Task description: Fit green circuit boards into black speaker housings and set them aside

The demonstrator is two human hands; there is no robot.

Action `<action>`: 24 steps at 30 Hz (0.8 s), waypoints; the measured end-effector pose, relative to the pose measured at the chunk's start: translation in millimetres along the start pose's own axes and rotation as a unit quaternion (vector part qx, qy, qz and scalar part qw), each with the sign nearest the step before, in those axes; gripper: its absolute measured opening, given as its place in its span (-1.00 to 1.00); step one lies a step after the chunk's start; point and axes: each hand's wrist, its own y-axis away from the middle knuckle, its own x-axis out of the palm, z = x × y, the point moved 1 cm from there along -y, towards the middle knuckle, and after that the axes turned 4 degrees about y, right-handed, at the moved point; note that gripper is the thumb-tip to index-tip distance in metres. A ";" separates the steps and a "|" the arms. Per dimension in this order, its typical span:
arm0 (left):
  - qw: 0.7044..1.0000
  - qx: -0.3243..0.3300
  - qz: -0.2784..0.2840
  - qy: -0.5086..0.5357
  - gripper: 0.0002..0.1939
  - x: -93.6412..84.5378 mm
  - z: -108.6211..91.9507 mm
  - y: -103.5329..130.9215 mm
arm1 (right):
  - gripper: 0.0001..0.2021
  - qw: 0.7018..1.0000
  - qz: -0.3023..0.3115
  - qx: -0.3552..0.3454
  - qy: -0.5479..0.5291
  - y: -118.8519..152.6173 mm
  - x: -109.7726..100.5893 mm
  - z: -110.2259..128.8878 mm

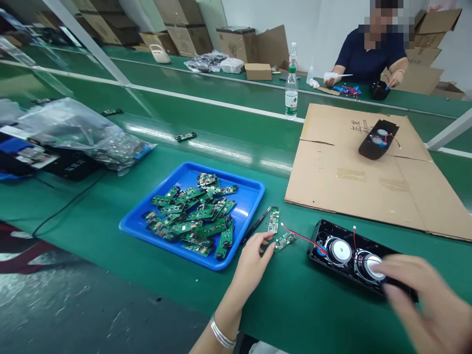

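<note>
Left hand (254,255) pinches a small green circuit board (284,241); right hand (427,300), fingers spread, rests on a glossy black speaker shell (354,258) with 2 round drivers.

Tray (250,189) sat on the bench (110,216), left of centre, with a heap of circuit boards (193,221) in it. Just right of the tray lay tweezers (255,226), then two loose boards (275,220), the nearer one (284,241) wired to the speaker housing (324,231) farther right. Left hand (252,260) touched that nearer board; right hand (424,300) lay over the housing's right end. Behind the housing lay a cardboard sheet (350,167) carrying a second housing (378,139). Water bottle (291,93) stood behind the sheet's left corner. Plastic bags (73,128) lay far left. A co-worker (372,54) sat across, behind the far bench.
</note>
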 end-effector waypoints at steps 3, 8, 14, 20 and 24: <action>0.997 0.039 -0.002 -0.061 -0.76 8.4 3.4 0.6 | -0.70 0.986 0.053 -0.128 0.095 -36.2 61.5 33.1; 0.993 0.055 0.016 -0.106 -0.78 14.5 6.1 3.8 | -0.64 0.991 0.054 -0.112 0.041 -59.2 118.4 50.7; 0.996 0.014 0.086 -0.014 -0.82 5.4 -27.7 7.2 | -0.87 0.919 0.012 0.123 -0.374 -66.2 75.1 24.7; 0.951 -0.050 0.144 0.269 -0.71 30.0 -61.9 -3.6 | -0.84 0.928 0.091 0.159 -0.325 -66.9 65.4 8.2; 0.912 -0.087 0.142 0.375 -0.63 43.9 -50.7 -8.9 | -0.81 0.986 0.031 0.060 -0.152 -62.7 74.8 12.2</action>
